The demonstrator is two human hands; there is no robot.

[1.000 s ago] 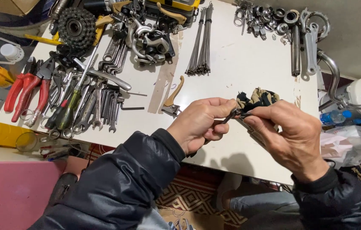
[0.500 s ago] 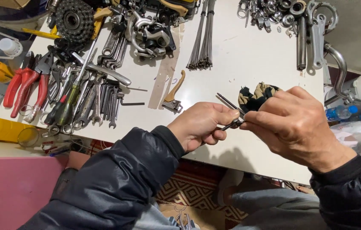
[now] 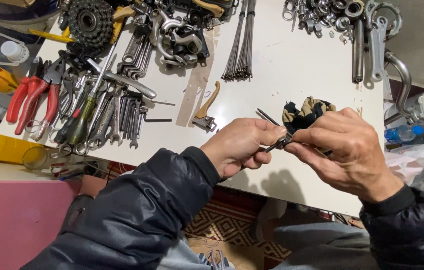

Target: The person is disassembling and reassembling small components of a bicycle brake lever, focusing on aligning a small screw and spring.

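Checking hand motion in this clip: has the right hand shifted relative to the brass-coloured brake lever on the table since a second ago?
Cannot tell: the camera itself shifted. The right hand stays right of the brake lever, pinching the small metal part with the left hand.

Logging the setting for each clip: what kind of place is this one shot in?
Most likely a bicycle repair bench. The white table carries a toothed sprocket cluster, a bundle of spokes and rows of wrenches, while both hands work a thin metal rod.
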